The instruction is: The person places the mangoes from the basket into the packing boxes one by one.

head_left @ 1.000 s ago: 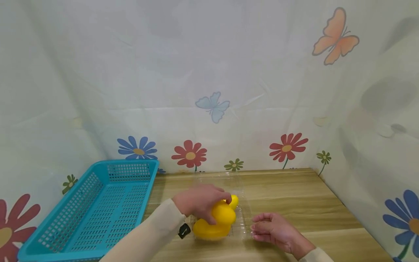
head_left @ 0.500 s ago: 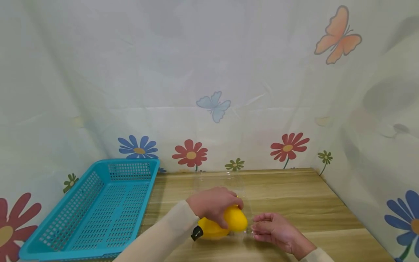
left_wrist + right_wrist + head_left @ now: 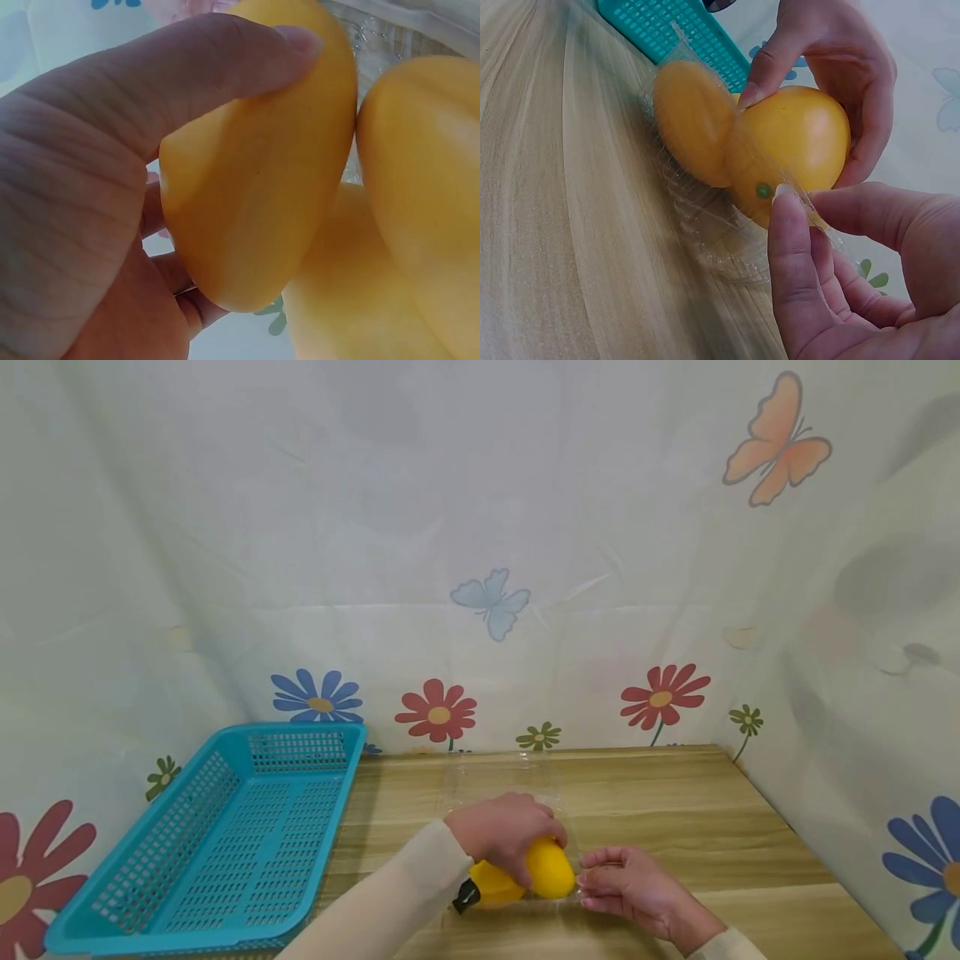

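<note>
My left hand (image 3: 502, 831) grips a smooth yellow mango (image 3: 551, 868), thumb on one side and fingers curled round the other. Under it is a clear plastic clamshell box (image 3: 705, 232), its lid (image 3: 498, 777) folded back toward the wall. Inside lies another mango (image 3: 690, 120), seen through the box's wall. Two other mangoes, an upper one (image 3: 427, 150) and a lower one (image 3: 341, 292), show beside the held one in the left wrist view. My right hand (image 3: 637, 889) pinches the box's right edge between thumb and index finger.
A blue perforated basket (image 3: 258, 827) stands left of the box on the wooden table (image 3: 675, 802). Behind the table hangs a pale sheet (image 3: 360, 527) printed with flowers and butterflies. A black wrist strap piece (image 3: 467, 895) shows below the left sleeve.
My left hand has carried the held mango to the right, up to the box's right edge near my right fingertips. The right hand has stayed almost in place.
</note>
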Demonstrator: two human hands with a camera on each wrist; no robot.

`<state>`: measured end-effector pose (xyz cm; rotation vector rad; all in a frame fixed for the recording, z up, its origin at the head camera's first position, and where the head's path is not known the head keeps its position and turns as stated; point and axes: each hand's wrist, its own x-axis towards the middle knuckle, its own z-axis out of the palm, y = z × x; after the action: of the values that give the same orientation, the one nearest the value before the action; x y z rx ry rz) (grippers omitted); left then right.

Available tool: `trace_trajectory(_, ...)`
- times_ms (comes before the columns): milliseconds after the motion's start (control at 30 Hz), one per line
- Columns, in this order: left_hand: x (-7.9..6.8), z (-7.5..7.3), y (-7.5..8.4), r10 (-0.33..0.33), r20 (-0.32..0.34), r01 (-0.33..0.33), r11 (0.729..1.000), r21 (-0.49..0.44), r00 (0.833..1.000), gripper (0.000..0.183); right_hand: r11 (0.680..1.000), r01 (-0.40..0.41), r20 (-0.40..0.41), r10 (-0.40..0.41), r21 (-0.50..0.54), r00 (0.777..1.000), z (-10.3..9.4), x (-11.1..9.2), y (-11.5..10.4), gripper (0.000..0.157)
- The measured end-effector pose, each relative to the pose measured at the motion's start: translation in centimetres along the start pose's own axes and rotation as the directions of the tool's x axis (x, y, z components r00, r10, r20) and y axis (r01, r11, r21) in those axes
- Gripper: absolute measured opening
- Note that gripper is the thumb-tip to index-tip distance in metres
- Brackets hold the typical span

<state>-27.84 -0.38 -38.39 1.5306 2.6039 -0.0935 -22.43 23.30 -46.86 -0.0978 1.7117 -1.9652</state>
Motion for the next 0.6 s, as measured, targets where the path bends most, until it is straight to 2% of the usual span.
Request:
trace_trajectory(200,0.6,-0.2,0.4,0.011,0.014,-0.012,0.998,0.056,1.000,0.052,1.000,0.004,0.007,-0.004,0.006,1.000,0.0,-0.1,-0.1,0.030)
trace_trajectory(400,1.2,0.0,0.7,-0.020,0.054,0.018,0.999,0.031,0.998,0.051,1.000,-0.002,0.003,0.002,0.010,1.000,0.1,-0.2,-0.1,0.030)
trace_trajectory(600,1.8,0.4,0.7,-0.013,0.040,0.012,1.000,0.026,0.999,0.053,1.000,-0.006,0.006,0.006,0.010,1.000,0.1,-0.2,-0.2,0.027)
